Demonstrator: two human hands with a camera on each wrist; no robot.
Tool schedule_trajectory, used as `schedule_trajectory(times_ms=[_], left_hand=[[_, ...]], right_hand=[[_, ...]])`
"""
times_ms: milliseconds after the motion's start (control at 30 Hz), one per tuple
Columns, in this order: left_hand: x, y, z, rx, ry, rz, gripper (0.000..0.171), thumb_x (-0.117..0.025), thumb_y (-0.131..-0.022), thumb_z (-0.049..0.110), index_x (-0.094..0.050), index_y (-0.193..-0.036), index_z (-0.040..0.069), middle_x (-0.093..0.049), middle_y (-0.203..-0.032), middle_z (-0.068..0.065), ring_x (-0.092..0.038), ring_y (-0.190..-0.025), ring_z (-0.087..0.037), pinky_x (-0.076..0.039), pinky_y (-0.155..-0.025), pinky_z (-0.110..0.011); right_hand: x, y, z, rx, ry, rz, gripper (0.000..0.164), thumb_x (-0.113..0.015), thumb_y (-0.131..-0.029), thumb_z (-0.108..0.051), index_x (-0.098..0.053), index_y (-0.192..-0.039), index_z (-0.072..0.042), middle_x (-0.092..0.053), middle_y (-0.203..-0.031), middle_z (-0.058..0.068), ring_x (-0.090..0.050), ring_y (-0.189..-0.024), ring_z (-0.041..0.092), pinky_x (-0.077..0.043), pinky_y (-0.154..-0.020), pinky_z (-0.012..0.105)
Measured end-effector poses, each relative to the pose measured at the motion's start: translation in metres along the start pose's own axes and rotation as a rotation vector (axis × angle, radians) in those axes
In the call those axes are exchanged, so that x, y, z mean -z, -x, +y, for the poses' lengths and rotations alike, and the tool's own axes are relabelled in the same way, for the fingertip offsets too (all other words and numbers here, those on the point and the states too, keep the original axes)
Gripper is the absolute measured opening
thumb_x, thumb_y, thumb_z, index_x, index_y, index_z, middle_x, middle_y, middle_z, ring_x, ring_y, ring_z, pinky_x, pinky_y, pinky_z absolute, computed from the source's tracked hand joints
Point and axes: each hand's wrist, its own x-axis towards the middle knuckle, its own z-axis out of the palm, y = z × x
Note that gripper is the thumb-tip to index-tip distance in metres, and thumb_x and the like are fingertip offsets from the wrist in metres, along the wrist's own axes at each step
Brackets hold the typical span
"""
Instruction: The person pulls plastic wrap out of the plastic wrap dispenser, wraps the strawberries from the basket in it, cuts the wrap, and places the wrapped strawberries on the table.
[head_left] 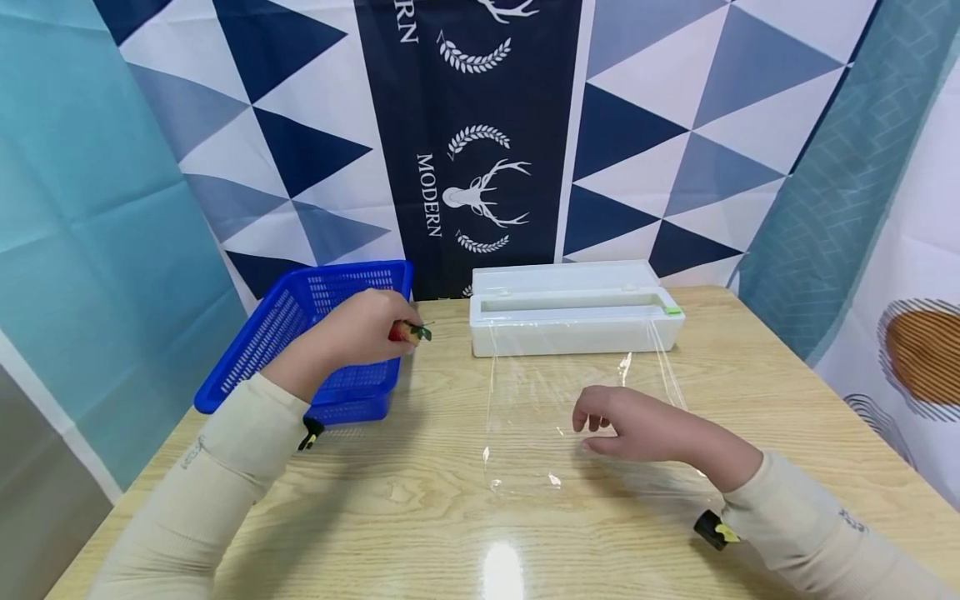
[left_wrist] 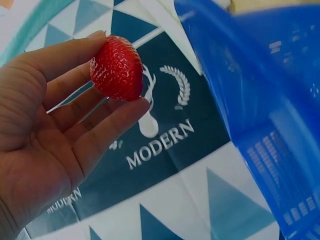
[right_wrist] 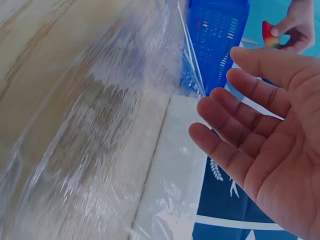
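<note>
My left hand (head_left: pixel 367 329) pinches a red strawberry (left_wrist: pixel 117 69) between thumb and fingers, beside the right rim of a blue plastic basket (head_left: pixel 352 390). Green leaves on the strawberry point to the right in the head view. Over the table, my right hand (head_left: pixel 637 423) holds nothing, its fingers loosely bent above a sheet of clear plastic wrap (head_left: pixel 536 417). That sheet runs from a white wrap dispenser box (head_left: pixel 573 337) toward the front and lies spread on the wood. The box's lid stands raised at the back.
The wooden table (head_left: pixel 420 533) reaches back to a patterned cloth (head_left: pixel 480 108) hanging behind the box and basket. A small green piece (head_left: pixel 672 310) sits at the dispenser's right end. Teal cloth (head_left: pixel 97 208) hangs at the left.
</note>
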Motion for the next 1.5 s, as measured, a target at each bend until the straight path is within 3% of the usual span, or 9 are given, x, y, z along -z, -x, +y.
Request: schedule_trajectory(times_ms=[300, 533, 800, 1100, 1300, 1500], left_hand=[[-0.016, -0.001, 0.026, -0.126, 0.015, -0.028, 0.025, -0.081, -0.082, 0.017, -0.075, -0.105, 0.012, -0.067, -0.101, 0.000, -0.059, -0.086, -0.013, -0.054, -0.078, -0.028], [-0.033, -0.007, 0.044, -0.294, 0.020, -0.056, 0.022, -0.080, -0.082, 0.018, -0.074, -0.102, 0.011, -0.065, -0.094, 0.001, -0.057, -0.081, -0.012, -0.051, -0.074, -0.025], [-0.056, -0.018, 0.066, -0.428, 0.064, -0.089, 0.022, -0.078, -0.082, 0.017, -0.074, -0.103, 0.010, -0.065, -0.093, 0.002, -0.057, -0.082, -0.010, -0.050, -0.077, -0.023], [-0.095, -0.043, 0.102, -0.527, 0.073, -0.188, 0.024, -0.076, -0.085, 0.021, -0.073, -0.106, 0.011, -0.066, -0.098, 0.002, -0.059, -0.088, -0.007, -0.047, -0.081, -0.018], [-0.123, -0.061, 0.125, -0.589, 0.063, -0.252, 0.027, -0.075, -0.085, 0.024, -0.073, -0.109, 0.011, -0.066, -0.097, 0.003, -0.055, -0.083, -0.002, -0.042, -0.077, -0.013], [-0.135, -0.075, 0.144, -0.628, 0.068, -0.254, 0.027, -0.074, -0.086, 0.024, -0.073, -0.110, 0.012, -0.068, -0.100, 0.004, -0.055, -0.085, -0.002, -0.042, -0.078, -0.014]], right_hand=[[0.004, 0.008, 0.002, 0.016, 0.045, 0.045, 0.016, -0.073, -0.085, -0.010, -0.063, -0.097, -0.014, -0.057, -0.095, -0.008, -0.058, -0.084, 0.013, -0.051, -0.073, 0.032], [0.009, 0.017, 0.004, 0.010, 0.065, 0.066, 0.016, -0.074, -0.084, -0.012, -0.063, -0.096, -0.013, -0.057, -0.096, -0.008, -0.059, -0.086, 0.015, -0.052, -0.074, 0.033], [0.012, 0.027, 0.011, -0.015, 0.105, 0.071, 0.017, -0.075, -0.083, -0.013, -0.064, -0.096, -0.015, -0.056, -0.095, -0.010, -0.059, -0.086, 0.013, -0.052, -0.074, 0.033], [0.016, 0.037, 0.015, -0.039, 0.117, 0.062, 0.018, -0.077, -0.083, -0.014, -0.064, -0.095, -0.016, -0.056, -0.095, -0.011, -0.060, -0.085, 0.013, -0.052, -0.073, 0.034], [0.015, 0.041, 0.018, -0.038, 0.102, 0.051, 0.016, -0.076, -0.083, -0.013, -0.063, -0.094, -0.016, -0.056, -0.094, -0.011, -0.060, -0.084, 0.013, -0.052, -0.073, 0.033], [0.013, 0.044, 0.022, -0.041, 0.095, 0.057, 0.018, -0.076, -0.082, -0.010, -0.063, -0.093, -0.016, -0.056, -0.094, -0.010, -0.059, -0.084, 0.013, -0.052, -0.072, 0.033]])
